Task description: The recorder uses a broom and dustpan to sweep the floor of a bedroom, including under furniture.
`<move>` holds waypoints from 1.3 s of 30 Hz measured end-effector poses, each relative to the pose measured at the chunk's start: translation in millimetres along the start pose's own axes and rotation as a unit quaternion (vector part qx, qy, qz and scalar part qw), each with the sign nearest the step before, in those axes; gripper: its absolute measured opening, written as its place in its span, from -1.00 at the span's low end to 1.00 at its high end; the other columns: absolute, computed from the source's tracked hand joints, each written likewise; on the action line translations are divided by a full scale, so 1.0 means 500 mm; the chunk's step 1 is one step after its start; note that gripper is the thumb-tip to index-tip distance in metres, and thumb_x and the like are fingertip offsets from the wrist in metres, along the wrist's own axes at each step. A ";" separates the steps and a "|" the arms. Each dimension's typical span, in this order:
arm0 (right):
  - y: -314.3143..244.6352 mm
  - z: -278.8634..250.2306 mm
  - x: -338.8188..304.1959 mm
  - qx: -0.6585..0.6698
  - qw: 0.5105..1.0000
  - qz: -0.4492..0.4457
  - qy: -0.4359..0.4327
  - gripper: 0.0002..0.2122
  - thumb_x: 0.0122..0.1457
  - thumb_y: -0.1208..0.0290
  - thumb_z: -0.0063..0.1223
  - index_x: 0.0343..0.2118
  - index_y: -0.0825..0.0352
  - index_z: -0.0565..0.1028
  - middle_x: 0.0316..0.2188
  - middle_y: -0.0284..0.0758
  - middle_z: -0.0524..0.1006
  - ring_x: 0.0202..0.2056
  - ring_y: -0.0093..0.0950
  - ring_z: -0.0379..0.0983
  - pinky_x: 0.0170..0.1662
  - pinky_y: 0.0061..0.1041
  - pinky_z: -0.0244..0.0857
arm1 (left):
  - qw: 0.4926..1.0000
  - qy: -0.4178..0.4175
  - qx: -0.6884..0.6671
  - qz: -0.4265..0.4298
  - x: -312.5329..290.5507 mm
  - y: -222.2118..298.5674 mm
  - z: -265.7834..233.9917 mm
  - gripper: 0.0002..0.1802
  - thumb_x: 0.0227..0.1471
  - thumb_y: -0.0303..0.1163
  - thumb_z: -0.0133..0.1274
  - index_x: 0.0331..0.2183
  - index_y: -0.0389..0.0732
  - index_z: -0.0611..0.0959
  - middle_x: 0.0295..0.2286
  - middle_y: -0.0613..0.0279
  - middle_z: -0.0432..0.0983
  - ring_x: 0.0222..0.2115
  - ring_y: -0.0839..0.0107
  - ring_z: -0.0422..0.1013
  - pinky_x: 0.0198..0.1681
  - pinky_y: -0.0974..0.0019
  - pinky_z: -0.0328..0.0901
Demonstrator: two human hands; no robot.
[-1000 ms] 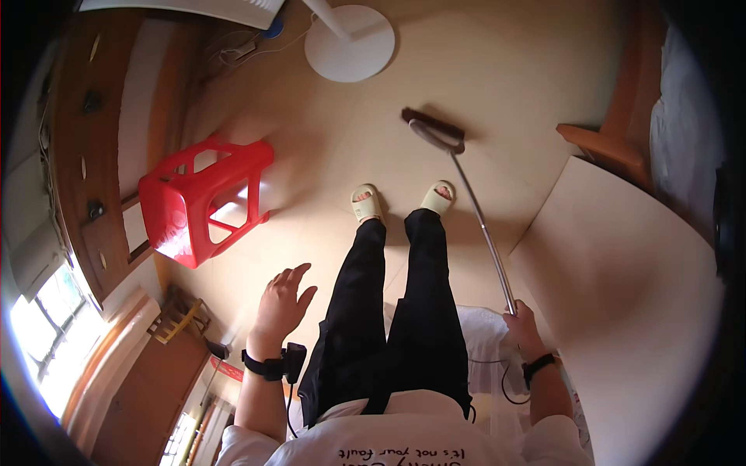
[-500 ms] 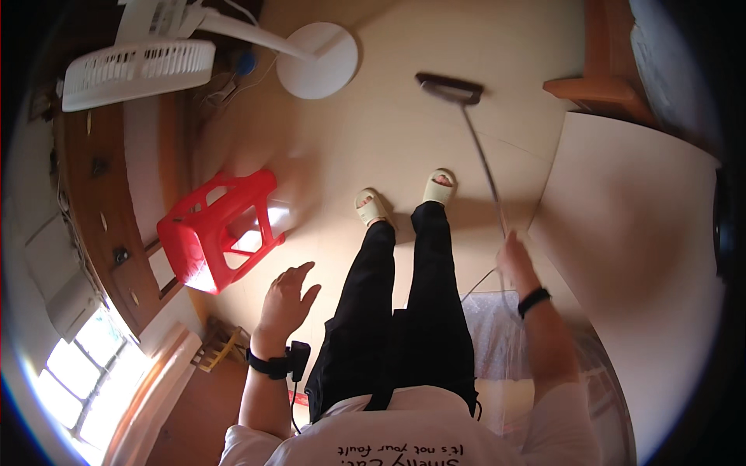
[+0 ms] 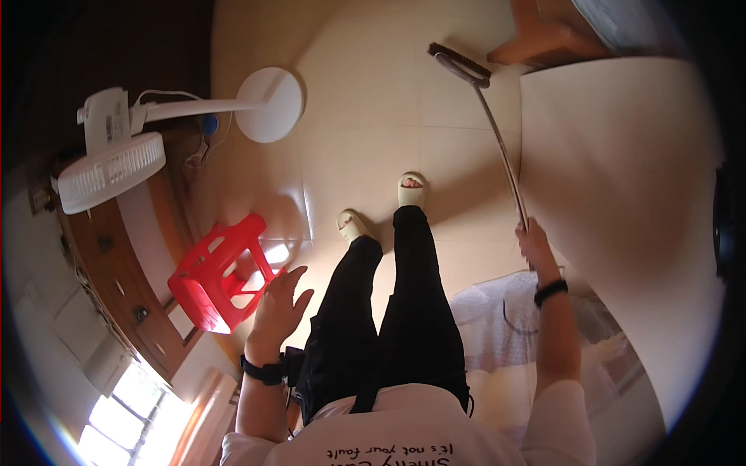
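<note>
My right hand [image 3: 536, 242] is wrapped round the handle of a long broom [image 3: 501, 144]. The dark bristle head of the broom points away from me and lies at the far right, near the foot of a wooden piece of furniture. Held out to the left of my legs, my left hand [image 3: 278, 304] is empty with its fingers apart. Just beyond that hand sits a red plastic stool [image 3: 225, 272], which the fingers partly overlap in view. Whether the bristles touch the floor, I cannot tell.
A white fan [image 3: 113, 167] on a round base [image 3: 270, 105] stands at the far left, its cable on the floor. Wooden drawers [image 3: 120, 272] line the left side. A pale panel [image 3: 622, 194] rises at the right, with brown wooden furniture [image 3: 544, 39] beyond it.
The broom head has shifted to the far right, closer to the wooden furniture, with my right hand still holding the handle. My feet and the view have turned. My left hand stays empty.
</note>
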State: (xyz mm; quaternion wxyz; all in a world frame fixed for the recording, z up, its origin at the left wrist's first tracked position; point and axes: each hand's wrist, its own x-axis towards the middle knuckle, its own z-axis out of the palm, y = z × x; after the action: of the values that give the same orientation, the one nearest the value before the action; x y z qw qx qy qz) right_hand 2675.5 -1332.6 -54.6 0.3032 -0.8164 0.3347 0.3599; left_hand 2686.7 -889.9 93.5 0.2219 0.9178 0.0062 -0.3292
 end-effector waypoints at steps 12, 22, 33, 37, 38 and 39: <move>0.394 0.365 -0.276 0.005 0.988 0.155 0.002 -0.77 -0.09 0.48 -0.24 -0.34 0.49 0.21 -0.43 0.14 0.38 -0.34 0.01 0.32 -0.28 -0.20 0.24 | 0.984 -0.046 0.126 0.120 0.001 -0.001 -0.005 -0.60 -0.16 -0.37 -0.02 -0.19 -0.21 0.39 -0.29 0.00 0.36 -0.25 0.10 0.29 -0.19 0.21 0.19; 0.319 0.592 -0.637 0.601 0.745 0.273 -0.101 -0.87 -0.05 0.44 -0.09 -0.43 0.33 0.29 -0.82 -0.50 0.15 -0.85 -0.70 0.05 -0.83 -0.67 -0.03 | 0.954 -0.160 0.199 0.159 -0.087 -0.140 0.018 -0.60 -0.15 -0.38 -0.03 -0.18 -0.25 0.37 -0.26 0.00 0.34 -0.24 0.14 0.29 -0.18 0.25 0.19; 0.604 0.554 -0.445 0.461 0.840 0.276 0.078 -0.87 -0.02 0.37 -0.11 -0.53 0.29 0.26 -0.80 -0.41 0.24 -0.82 -0.56 0.17 -0.79 -0.55 0.07 | 0.924 -0.190 0.272 0.188 -0.118 -0.003 0.180 -0.60 -0.17 -0.38 -0.03 -0.19 -0.23 0.38 -0.32 0.00 0.36 -0.29 0.13 0.30 -0.22 0.24 0.19; 0.704 0.694 -0.362 0.552 0.773 0.311 0.020 -0.87 -0.04 0.35 -0.12 -0.54 0.26 0.25 -0.80 -0.39 0.24 -0.82 -0.52 0.17 -0.80 -0.52 0.04 | 0.886 -0.228 0.252 0.315 -0.154 0.115 0.343 -0.58 -0.18 -0.37 -0.01 -0.18 -0.22 0.38 -0.43 0.04 0.37 -0.37 0.13 0.30 -0.30 0.21 0.21; 0.729 0.805 -0.364 0.605 0.754 0.253 -0.027 -0.92 -0.02 0.37 -0.18 -0.51 0.24 0.26 -0.77 -0.40 0.25 -0.78 -0.53 0.20 -0.80 -0.51 0.07 | 0.873 -0.264 0.232 0.340 -0.168 0.154 0.395 -0.57 -0.19 -0.37 0.00 -0.18 -0.21 0.38 -0.46 0.05 0.36 -0.39 0.12 0.29 -0.31 0.20 0.20; 0.723 0.864 -0.363 0.655 0.728 0.185 -0.080 -0.94 0.00 0.39 -0.25 -0.48 0.23 0.27 -0.75 -0.41 0.25 -0.73 -0.53 0.23 -0.79 -0.51 0.10 | 0.861 -0.299 0.231 0.342 -0.192 0.197 0.433 -0.56 -0.16 -0.33 -0.01 -0.16 -0.21 0.35 -0.45 0.05 0.35 -0.41 0.11 0.28 -0.33 0.19 0.20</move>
State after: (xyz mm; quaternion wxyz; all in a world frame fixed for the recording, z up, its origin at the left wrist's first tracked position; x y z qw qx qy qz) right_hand 2139.3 -1169.0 -243.9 0.7159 -0.3050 0.6063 0.1637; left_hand 2496.5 -1055.0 43.4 0.0936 0.7448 -0.4508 -0.4831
